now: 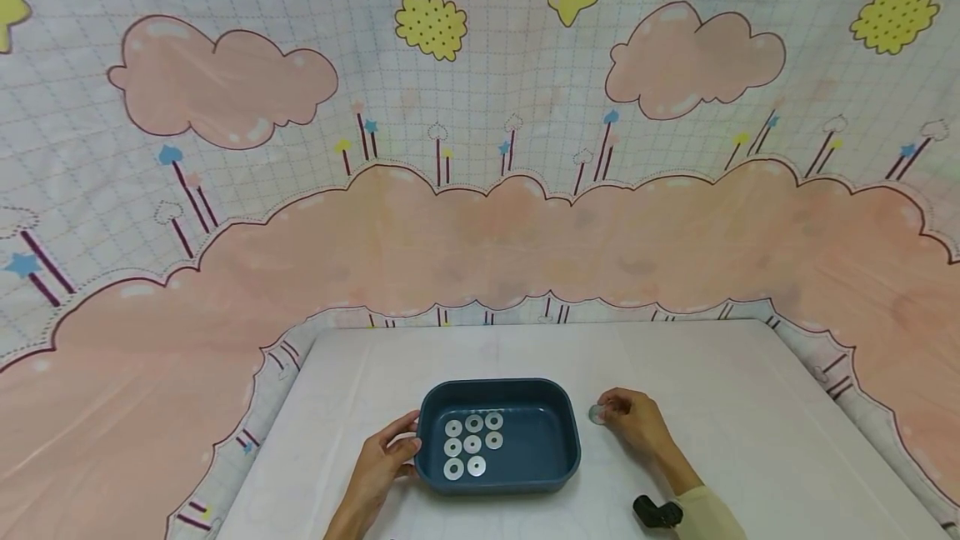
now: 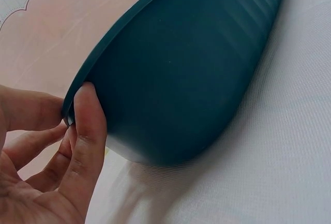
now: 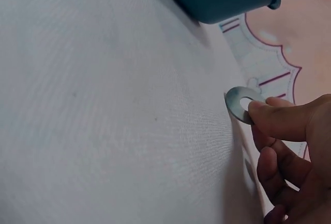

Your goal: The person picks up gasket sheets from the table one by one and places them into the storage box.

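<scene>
A dark teal rectangular tray [image 1: 536,457] sits on the white tabletop, with several flat metal washers [image 1: 472,444] laid in rows on the left part of its floor. At the tray's left end, my left hand [image 1: 381,458] grips the rim; in the left wrist view the thumb [image 2: 89,125] lies against the outer wall, just under the lip. Right of the tray, my right hand [image 1: 636,422] pinches one metal washer [image 3: 237,105] by its edge between thumb and fingers. That washer is tilted up, its centre hole showing in the right wrist view, apart from the tray.
A white cloth-covered table [image 1: 375,357] lies under everything. Behind and beside it hangs a patterned sheet [image 1: 495,248] with clouds and stars. A black strap or device [image 1: 657,513] is on the right wrist, by a pale yellow sleeve [image 1: 708,515].
</scene>
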`<state>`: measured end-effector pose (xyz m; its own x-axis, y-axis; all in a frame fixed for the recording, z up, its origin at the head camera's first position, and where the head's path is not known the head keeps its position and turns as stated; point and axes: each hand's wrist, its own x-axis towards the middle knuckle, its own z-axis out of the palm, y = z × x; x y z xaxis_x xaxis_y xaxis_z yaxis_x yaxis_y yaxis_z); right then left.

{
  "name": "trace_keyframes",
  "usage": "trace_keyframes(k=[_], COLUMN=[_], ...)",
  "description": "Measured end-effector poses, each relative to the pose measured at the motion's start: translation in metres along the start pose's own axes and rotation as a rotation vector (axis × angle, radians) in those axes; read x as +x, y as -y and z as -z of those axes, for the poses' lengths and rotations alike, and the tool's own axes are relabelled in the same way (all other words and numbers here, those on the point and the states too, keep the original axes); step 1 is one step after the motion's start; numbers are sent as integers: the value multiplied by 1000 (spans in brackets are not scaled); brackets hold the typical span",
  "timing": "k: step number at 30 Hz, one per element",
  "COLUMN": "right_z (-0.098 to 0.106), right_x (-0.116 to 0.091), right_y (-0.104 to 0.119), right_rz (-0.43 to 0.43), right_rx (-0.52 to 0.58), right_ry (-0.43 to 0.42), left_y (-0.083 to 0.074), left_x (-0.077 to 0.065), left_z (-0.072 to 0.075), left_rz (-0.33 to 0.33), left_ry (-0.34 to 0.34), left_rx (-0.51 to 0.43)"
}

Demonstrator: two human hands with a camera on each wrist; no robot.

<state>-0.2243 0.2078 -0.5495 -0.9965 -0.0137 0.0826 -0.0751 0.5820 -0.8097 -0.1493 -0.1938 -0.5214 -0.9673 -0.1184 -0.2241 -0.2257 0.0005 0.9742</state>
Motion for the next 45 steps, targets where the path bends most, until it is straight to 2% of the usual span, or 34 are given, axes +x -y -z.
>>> trace_keyframes(k=[15,32,45], right_z=[13,26,19], right_x=[-4,-10,-16], right_y=[14,55,86], right_rz=[-26,12,62], right_rx=[50,166,266], right_ry=[-16,17,56], left_y=[0,1,1], left_x=[1,2,2], left_z=[-1,-2,-2], left_rz=[-5,-5,-4], left_ry=[0,3,-5], left_rx=[-16,-12,-12])
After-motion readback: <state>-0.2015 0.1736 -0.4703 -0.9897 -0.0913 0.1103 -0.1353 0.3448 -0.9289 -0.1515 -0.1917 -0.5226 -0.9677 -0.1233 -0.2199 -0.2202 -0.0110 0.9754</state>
